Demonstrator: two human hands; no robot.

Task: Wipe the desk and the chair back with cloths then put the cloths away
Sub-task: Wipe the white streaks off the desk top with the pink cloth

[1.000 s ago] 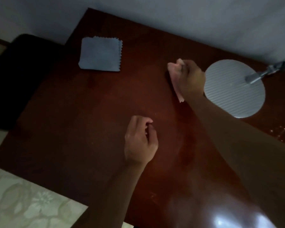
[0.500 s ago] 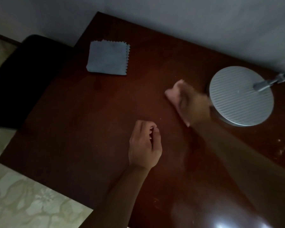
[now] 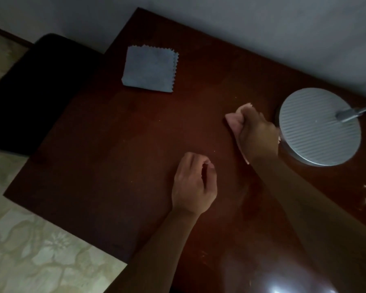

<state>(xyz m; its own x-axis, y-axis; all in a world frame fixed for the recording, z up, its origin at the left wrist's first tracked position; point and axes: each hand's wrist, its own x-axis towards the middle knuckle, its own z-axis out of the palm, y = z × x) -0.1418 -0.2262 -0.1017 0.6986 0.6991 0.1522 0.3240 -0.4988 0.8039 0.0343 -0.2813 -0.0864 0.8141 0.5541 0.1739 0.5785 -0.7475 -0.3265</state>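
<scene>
A dark brown wooden desk (image 3: 118,157) fills the view. My right hand (image 3: 259,136) grips a crumpled pink cloth (image 3: 234,120) and presses it on the desk just left of the lamp base. My left hand (image 3: 193,185) rests on the middle of the desk, fingers loosely curled, holding nothing. A folded grey-blue cloth (image 3: 149,69) with zigzag edges lies flat near the desk's far left corner, apart from both hands. A black chair (image 3: 36,87) stands at the desk's left side; most of it is lost in shadow.
A round ribbed silver lamp base (image 3: 319,126) with a metal stem sits at the right, touching distance from my right hand. A pale wall runs behind the desk. Patterned floor tiles (image 3: 40,250) show at the lower left. Glare marks the desk's near right.
My right hand slid the pink cloth along the desk toward me, beside the lamp base. My left hand stayed in place. The view shifted slightly.
</scene>
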